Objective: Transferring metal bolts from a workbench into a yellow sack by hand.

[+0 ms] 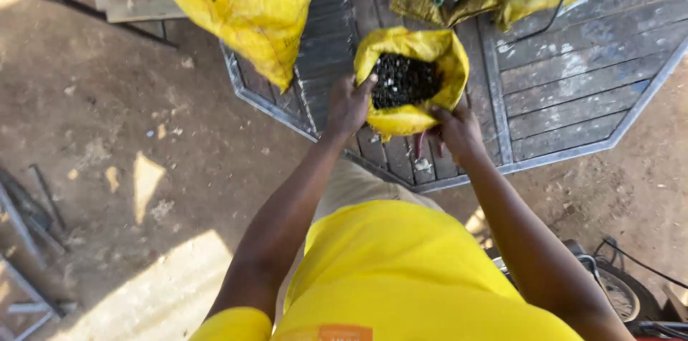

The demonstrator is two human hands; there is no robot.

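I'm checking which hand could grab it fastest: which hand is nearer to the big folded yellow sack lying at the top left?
Left. The left hand grips the small open yellow bag just right of and below the big folded yellow sack; the right hand holds that bag's far side.

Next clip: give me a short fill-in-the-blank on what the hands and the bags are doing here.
1. Both hands, the left hand and the right hand, grip one open bag whose colour is ____.
2. The stuff inside the bag is small, loose and mostly ____ in colour.
3. The bag rests on a platform of grey wooden ____.

Missing words: yellow; black; planks
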